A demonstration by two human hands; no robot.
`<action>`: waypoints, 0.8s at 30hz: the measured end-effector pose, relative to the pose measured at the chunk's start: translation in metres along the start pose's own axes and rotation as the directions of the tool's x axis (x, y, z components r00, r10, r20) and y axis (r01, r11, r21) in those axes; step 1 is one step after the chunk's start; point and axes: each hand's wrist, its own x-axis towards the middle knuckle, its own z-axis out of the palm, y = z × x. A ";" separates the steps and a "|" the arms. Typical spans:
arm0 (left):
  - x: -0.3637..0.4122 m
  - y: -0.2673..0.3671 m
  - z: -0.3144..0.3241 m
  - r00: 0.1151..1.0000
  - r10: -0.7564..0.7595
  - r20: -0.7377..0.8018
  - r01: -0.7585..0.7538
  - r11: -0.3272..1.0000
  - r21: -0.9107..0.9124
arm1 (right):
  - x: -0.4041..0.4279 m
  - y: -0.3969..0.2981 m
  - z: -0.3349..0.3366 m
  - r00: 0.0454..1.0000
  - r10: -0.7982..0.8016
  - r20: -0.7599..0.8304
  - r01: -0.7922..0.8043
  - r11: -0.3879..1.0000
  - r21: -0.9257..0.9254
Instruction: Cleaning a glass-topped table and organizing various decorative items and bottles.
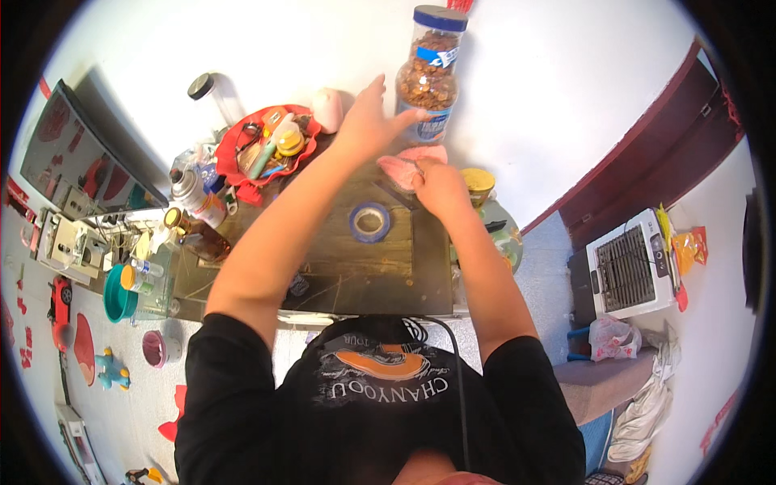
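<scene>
My right hand (pixel 442 188) grips a pink cloth (pixel 403 168) over the back of the dark table (pixel 339 285). Fingers spread, my left hand (pixel 367 124) reaches toward a tall clear jar (pixel 427 85) with a blue lid and brown pieces inside. My left thumb overlaps the jar's lower label; whether it touches the jar I cannot tell. The jar stands upright against the white wall. A roll of blue tape (pixel 353 223) lies flat between my forearms. Just right of my right hand is a yellow-lidded container (pixel 479 180).
Left of my left arm sit a red scalloped bowl (pixel 225 148) of small items, a spray can (pixel 197 197), a brown bottle (pixel 206 239) and a clear dark-lidded jar (pixel 212 100). A television (pixel 91 151) stands farther left. An air cooler (pixel 627 267) is at right.
</scene>
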 end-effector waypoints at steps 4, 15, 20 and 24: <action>0.074 0.029 0.046 0.958 0.056 -0.281 -0.047 0.998 0.040 | 0.000 0.015 0.009 0.999 -0.002 -0.054 0.003 1.000 0.020; 0.117 0.067 -0.008 0.930 0.033 -0.366 -0.109 0.976 -0.190 | 0.016 0.023 0.034 0.997 -0.039 -0.065 0.032 0.994 -0.102; 0.125 0.112 -0.085 0.915 0.118 -0.386 -0.203 0.961 -0.188 | 0.082 0.033 0.044 0.997 -0.045 0.066 0.056 0.982 -0.179; 0.112 0.118 -0.121 0.923 0.097 -0.373 -0.186 0.960 -0.211 | 0.127 -0.020 0.047 0.906 -0.156 0.394 0.177 0.984 -0.017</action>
